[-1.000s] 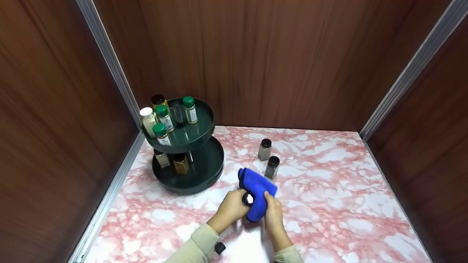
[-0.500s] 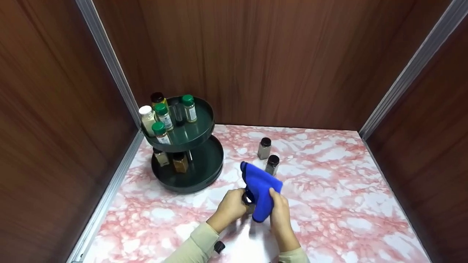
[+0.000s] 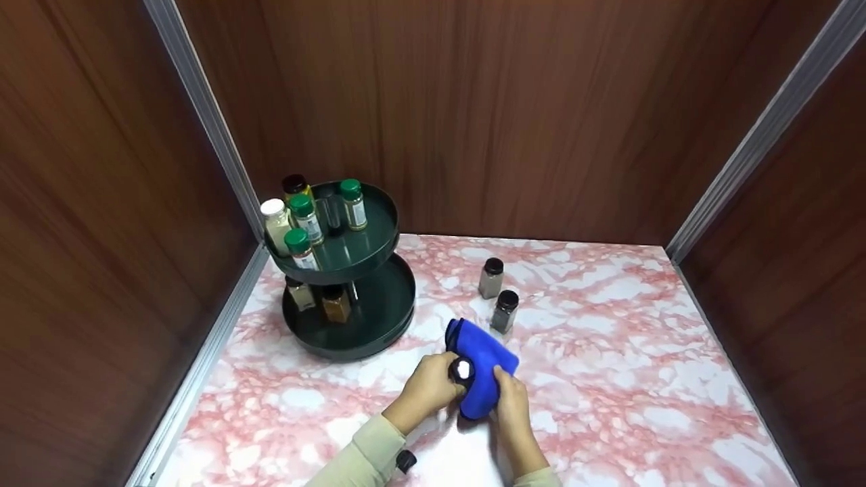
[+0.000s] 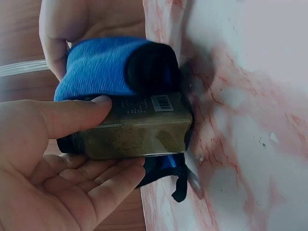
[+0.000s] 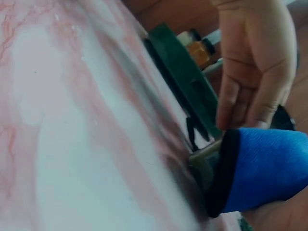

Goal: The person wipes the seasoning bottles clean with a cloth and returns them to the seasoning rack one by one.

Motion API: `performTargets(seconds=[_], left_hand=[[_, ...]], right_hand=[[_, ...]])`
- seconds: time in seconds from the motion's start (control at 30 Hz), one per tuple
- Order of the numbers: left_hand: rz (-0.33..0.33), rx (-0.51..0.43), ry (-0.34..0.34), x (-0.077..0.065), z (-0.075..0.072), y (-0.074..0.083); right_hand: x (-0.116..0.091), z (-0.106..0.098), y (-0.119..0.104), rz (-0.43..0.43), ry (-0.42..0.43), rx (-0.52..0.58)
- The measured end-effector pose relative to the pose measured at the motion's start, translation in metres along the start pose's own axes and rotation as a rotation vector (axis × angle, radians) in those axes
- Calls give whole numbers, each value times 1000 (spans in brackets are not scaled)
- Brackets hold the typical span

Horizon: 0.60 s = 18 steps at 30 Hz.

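My left hand (image 3: 427, 387) grips a square spice jar (image 4: 139, 137) with a black cap. Brownish powder fills it, and a barcode label shows on its side in the left wrist view. A blue cloth (image 3: 486, 358) with black edging wraps against the jar's right side. My right hand (image 3: 513, 409) holds that cloth, its thumb on top of the fabric. Part of the cloth also shows on the jar's other side in the left wrist view. Beyond the hands stand two more black-capped spice jars, a dark one (image 3: 505, 312) and a greyish one (image 3: 492, 279).
At left is a two-tier dark green turntable (image 3: 399, 308); several capped bottles stand on its upper tier, and jars sit on the lower. A small black object (image 3: 406, 461) lies beside the left forearm. Wood-patterned panels (image 3: 473, 122) enclose the marbled tabletop (image 3: 609, 365).
The cloth and right hand moved up and right half a second ago, then came back down and left against the jar. The left hand keeps its hold on the jar.
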<state>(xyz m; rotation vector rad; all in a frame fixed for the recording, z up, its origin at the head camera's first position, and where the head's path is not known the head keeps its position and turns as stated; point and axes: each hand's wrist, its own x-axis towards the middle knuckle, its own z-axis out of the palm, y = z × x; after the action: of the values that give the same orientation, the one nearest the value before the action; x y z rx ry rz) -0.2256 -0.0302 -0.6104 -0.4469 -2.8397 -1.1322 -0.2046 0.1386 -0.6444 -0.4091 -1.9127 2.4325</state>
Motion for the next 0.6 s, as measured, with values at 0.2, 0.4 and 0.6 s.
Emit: performTargets(seconds=[0.2,0.4,0.6], left_hand=[[-27,-88,-52,1,-1,-1],[2,-125,-82,2,0,-3],[-19,-112,-78,-3,7,-3]], right_hand=[[-8,-13,-18,-5,49,-112],[-13,-18,-28,7,35,-123],[-12,-24,-24,-19,43,-22]])
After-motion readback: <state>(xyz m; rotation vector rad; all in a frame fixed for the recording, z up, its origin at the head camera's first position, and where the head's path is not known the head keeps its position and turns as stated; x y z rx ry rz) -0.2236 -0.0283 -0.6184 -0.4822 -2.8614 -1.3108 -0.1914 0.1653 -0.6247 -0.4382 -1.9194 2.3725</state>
